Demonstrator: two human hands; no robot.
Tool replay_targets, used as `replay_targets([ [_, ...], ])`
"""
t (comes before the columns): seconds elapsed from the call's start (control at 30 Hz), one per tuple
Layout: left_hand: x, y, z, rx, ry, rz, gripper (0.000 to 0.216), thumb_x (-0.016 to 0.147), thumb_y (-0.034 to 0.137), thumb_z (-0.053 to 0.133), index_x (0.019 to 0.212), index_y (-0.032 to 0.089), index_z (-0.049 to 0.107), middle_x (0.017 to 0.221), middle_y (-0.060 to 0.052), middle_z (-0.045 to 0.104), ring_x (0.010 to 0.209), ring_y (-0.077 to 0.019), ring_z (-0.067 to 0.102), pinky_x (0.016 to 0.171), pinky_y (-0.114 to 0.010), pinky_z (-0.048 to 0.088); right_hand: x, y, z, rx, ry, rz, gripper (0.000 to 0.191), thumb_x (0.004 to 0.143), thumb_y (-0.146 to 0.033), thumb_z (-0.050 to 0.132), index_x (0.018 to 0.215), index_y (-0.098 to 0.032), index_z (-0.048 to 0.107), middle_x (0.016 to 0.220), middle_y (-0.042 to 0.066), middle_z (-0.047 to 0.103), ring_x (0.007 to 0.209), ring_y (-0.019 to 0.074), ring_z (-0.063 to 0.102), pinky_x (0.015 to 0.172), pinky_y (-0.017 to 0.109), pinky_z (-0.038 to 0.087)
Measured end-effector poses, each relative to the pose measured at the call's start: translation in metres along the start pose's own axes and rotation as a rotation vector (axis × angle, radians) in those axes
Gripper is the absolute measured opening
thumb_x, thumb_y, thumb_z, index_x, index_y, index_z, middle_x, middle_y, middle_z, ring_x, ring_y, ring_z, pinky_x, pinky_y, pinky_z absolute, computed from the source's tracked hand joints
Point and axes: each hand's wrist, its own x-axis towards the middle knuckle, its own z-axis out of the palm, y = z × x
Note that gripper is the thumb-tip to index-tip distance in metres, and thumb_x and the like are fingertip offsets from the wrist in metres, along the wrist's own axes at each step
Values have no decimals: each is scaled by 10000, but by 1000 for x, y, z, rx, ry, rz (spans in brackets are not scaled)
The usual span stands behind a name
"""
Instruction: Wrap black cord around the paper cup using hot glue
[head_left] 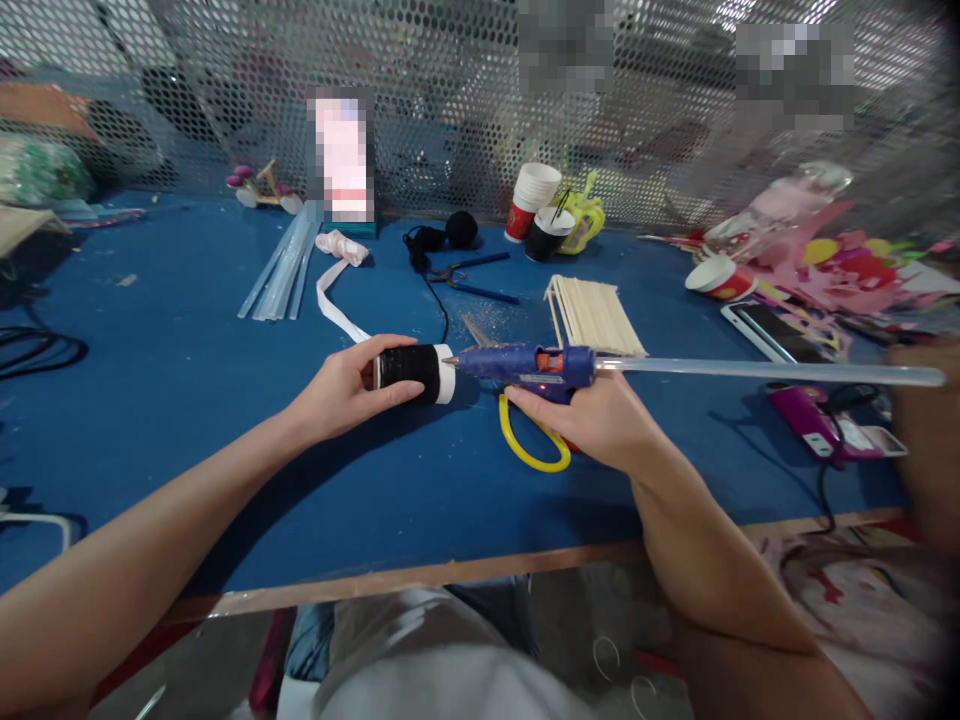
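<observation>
My left hand [352, 388] is wrapped round a paper cup [447, 376] lying on its side, most of its wall covered in black yarn [411, 368]. A white band shows bare at its right end. In my right hand [600, 415] is a blue hot glue gun [525, 365], its small light glowing red. The gun's metal nozzle touches or nearly touches the cup at the edge of the black winding. A long clear glue stick [765, 371] juts from the gun's back. Yellow-handled scissors [536, 455] lie under the gun, partly hidden.
Pliers [480, 293] and a black yarn ball [461, 230] lie behind the cup. Spare glue sticks [281, 270] and white ribbon [330, 300] are left, wooden sticks [600, 312] right. Stacked paper cups [534, 195] stand at the mesh. A phone [772, 333] and purple device [806, 422] lie near another person's arm [930, 440].
</observation>
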Motion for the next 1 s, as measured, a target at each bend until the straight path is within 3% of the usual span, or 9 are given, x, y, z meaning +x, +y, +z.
replay_targets([
  [0.13,0,1,1,44,6,37,557,716,432,633,1199,194,491,1000,-67,623,797,-186,599,679,-299,501,0,2,3,-143,5,-98,194,773,-352,571,745,-174,643,690,35,654,680,189,614,591,283,448],
  [0.27,0,2,1,84,14,59,557,712,442,635,1193,196,500,1025,-65,625,835,-196,600,714,-307,495,-2,0,2,-251,-35,-91,235,785,-374,553,733,-164,646,668,56,642,642,200,607,559,296,439],
  [0.6,0,5,0,95,13,52,557,715,454,630,1189,191,502,1052,-67,618,865,-201,593,740,-309,484,-1,-7,-6,-243,-48,-207,180,806,-299,531,785,-175,660,762,70,666,736,202,623,675,298,464],
  [0.8,0,4,0,93,16,44,554,712,454,630,1185,192,509,1040,-70,620,850,-200,595,723,-309,489,-2,-14,-11,-127,-143,-132,146,796,-269,532,789,-181,647,656,36,632,588,160,573,559,272,432],
  [1.0,1,3,1,101,31,72,555,705,450,636,1183,194,516,1004,-69,631,834,-198,602,716,-311,498,-3,-10,-8,-131,-106,-142,172,804,-319,518,772,-190,627,699,41,640,611,168,570,578,286,427],
])
